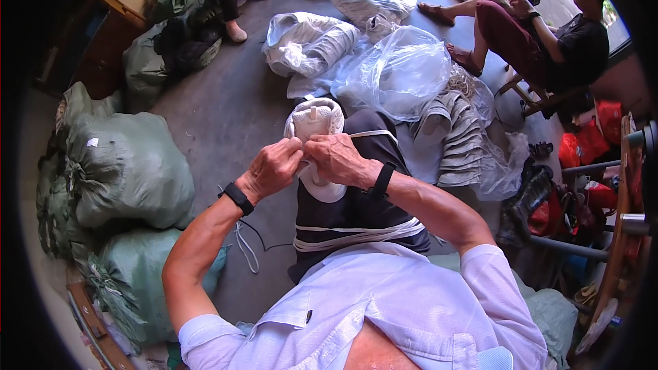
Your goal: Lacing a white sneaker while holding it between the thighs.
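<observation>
The person wears a pale, short-sleeved button shirt (pixel 384 301) with a collar and a small dark clip on the chest pocket (its front hangs partly open). A black band wraps each wrist: one on the left wrist (pixel 238 199), one on the right wrist (pixel 381 180). Dark trousers (pixel 349 212) with thin white stripes across them cover the legs.
</observation>
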{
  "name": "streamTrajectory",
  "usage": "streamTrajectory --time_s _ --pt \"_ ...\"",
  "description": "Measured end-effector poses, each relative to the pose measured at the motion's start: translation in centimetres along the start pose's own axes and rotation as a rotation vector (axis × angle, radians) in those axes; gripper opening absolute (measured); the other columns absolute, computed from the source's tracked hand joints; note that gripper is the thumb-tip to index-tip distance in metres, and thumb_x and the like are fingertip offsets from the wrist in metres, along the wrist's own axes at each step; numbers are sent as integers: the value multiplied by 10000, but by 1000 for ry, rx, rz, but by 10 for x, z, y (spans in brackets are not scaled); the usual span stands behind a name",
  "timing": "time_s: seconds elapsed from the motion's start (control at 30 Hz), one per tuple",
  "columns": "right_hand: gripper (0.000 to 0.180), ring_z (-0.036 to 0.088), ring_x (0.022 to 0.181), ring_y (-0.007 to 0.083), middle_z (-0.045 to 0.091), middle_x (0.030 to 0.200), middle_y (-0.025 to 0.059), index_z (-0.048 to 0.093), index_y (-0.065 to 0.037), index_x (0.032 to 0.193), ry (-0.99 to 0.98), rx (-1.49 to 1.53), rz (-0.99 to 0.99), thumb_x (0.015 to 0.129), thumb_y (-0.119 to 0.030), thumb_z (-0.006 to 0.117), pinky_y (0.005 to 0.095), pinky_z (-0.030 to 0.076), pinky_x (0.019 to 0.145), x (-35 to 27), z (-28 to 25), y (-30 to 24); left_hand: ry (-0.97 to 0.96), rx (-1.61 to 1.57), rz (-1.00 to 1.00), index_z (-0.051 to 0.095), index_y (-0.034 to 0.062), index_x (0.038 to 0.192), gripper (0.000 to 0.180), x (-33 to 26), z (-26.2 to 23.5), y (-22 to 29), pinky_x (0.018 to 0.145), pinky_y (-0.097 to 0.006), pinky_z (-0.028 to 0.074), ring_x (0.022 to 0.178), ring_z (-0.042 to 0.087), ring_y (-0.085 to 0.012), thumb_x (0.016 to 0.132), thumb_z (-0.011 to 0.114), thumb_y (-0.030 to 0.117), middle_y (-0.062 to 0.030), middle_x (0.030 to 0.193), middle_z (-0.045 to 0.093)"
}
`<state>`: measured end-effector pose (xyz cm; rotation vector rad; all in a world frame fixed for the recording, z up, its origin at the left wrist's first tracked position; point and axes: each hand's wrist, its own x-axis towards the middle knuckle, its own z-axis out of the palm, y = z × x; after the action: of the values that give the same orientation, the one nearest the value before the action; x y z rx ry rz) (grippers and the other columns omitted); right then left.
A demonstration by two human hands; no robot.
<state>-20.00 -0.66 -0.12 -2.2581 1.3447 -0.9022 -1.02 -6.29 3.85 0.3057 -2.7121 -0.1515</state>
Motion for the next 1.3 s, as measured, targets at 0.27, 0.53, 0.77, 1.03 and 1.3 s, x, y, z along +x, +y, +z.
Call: streamTrajectory --time_s 0.27,0.53,0.77,1.03,1.3 --pt "76 646 777 404 640 767 208 614 -12 770 -156 -83 142 730 -74 635 492 491 645 14 -6 -2 103 -28 -43 630 -21 894 220 -4 4 3 720 -369 559 823 646 -282 734 760 55 -125 937 597" --pt "167 660 787 410 657 808 237 652 -3 839 30 263 508 839 -167 618 481 506 717 14 -24 6 171 -65 -61 596 11 844 223 -7 9 4 737 -373 569 835 637 -283 710 772 44 -107 930 570" --pt "137 619 596 204 692 894 164 563 -6 851 162 1126 516 923 -122 548 325 490 532 9 -61 9 182 -162 -154 583 33 825 216 -8 9 6 784 -389 564 875 632 -292 701 760 20 -100 919 552" --pt "124 462 627 135 559 840 96 538 3 844 598 1497 492 961 -1 496 257 433 640 -5 -242 138 134 -202 -184 565 24 811 189 -14 7 2 854 -372 540 922 624 -277 733 737 31 -99 984 547" --pt "195 570 646 228 606 803 117 583 97 1021 1229 1184 573 887 25 460 346 506 638 -149 -538 318 151 -256 -152 567 32 823 204 -7 14 -3 825 -398 538 932 618 -302 715 740 23 -92 960 535"
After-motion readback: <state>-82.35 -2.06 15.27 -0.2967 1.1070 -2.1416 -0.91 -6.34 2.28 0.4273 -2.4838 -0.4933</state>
